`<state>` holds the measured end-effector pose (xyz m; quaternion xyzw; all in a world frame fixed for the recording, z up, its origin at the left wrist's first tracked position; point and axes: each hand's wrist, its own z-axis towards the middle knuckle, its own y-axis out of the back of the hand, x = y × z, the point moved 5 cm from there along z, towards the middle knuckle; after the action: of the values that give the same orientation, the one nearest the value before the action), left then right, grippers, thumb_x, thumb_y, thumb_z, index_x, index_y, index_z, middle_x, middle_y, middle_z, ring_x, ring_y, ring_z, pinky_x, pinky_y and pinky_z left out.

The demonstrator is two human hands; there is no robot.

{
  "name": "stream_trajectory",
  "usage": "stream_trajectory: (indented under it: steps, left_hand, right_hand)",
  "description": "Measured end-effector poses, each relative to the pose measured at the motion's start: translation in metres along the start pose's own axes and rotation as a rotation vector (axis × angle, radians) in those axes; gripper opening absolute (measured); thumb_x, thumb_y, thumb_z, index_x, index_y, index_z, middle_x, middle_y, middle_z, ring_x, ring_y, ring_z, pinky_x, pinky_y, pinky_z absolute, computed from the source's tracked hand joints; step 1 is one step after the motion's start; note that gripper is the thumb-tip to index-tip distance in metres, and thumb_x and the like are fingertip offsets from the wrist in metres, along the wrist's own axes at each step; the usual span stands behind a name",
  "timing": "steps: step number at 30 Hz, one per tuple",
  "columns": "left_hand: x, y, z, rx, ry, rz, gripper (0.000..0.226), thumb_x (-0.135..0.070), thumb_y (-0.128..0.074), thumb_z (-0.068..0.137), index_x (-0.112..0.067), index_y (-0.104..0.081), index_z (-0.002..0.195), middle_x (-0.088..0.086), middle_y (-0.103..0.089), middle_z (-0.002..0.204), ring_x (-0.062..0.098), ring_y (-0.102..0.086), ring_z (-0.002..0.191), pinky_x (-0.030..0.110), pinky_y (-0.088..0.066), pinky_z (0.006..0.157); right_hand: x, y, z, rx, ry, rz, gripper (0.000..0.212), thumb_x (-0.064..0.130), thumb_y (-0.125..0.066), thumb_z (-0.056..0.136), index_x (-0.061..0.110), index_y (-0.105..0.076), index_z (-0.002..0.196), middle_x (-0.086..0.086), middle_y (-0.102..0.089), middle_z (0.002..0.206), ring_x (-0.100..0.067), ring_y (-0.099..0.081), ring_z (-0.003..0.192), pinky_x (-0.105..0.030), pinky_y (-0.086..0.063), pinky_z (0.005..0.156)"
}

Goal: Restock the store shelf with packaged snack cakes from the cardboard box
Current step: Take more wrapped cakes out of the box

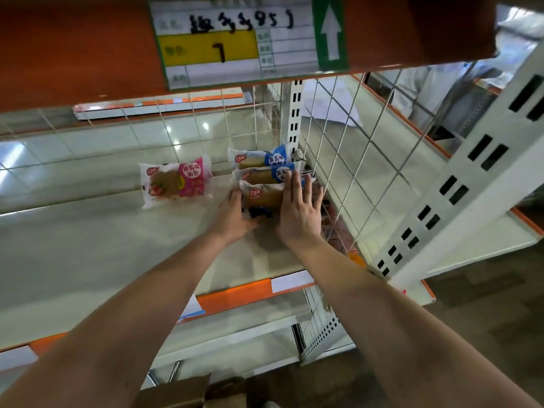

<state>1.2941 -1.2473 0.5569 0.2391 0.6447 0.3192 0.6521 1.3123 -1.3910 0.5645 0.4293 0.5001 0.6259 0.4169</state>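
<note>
Three blue-labelled snack cake packets stand in a row at the right end of the white shelf (88, 248). The nearest packet (262, 195) sits between my two hands. My left hand (235, 214) grips its left edge, thumb up along the side. My right hand (300, 207) lies flat with straight fingers against its right side, fingertips reaching the middle packet (262, 174). The far packet (259, 157) leans behind. A pink strawberry packet (176, 181) lies alone further left. A corner of the cardboard box (176, 393) shows at the bottom edge.
A wire mesh panel (347, 160) closes the shelf's right end beside my right hand. An orange upper shelf edge with a price sign (235, 39) hangs overhead. A perforated white upright (459, 187) stands at right. A lower shelf (241, 322) lies below.
</note>
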Motion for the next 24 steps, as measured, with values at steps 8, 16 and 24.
stream_trajectory:
  steps: [8,16,24]
  left_hand:
    - [0.004,0.016,-0.015,-0.029,-0.026,0.028,0.101,-0.03,-0.079,0.073,-0.014,-0.014,0.149,0.011,-0.035,0.148,0.027,-0.04,0.132,0.033,-0.037,0.101]
    - [0.032,0.078,-0.064,-0.126,-0.005,0.142,0.109,-0.036,-0.081,0.07,-0.016,-0.009,0.15,0.012,-0.038,0.146,0.029,-0.043,0.128,0.041,-0.043,0.102]
    - [0.09,0.167,-0.152,-0.26,0.247,0.293,0.095,-0.04,-0.076,0.075,-0.014,-0.021,0.148,0.006,-0.03,0.151,0.024,-0.035,0.136,0.033,-0.032,0.11]
  right_hand:
    - [0.016,0.007,-0.007,-0.004,0.112,-0.037,0.079,0.019,-0.04,0.096,0.01,0.017,0.149,-0.008,0.017,0.159,-0.028,0.018,0.145,-0.054,0.012,0.115]
    - [0.085,0.028,-0.026,0.027,0.26,-0.028,0.091,0.03,-0.051,0.087,0.018,0.012,0.152,-0.005,0.014,0.16,-0.025,0.017,0.146,-0.054,0.013,0.114]
    - [0.204,0.04,-0.061,0.07,0.469,0.043,0.085,0.026,-0.045,0.09,0.021,0.014,0.151,-0.003,0.019,0.159,-0.023,0.021,0.145,-0.053,0.011,0.116]
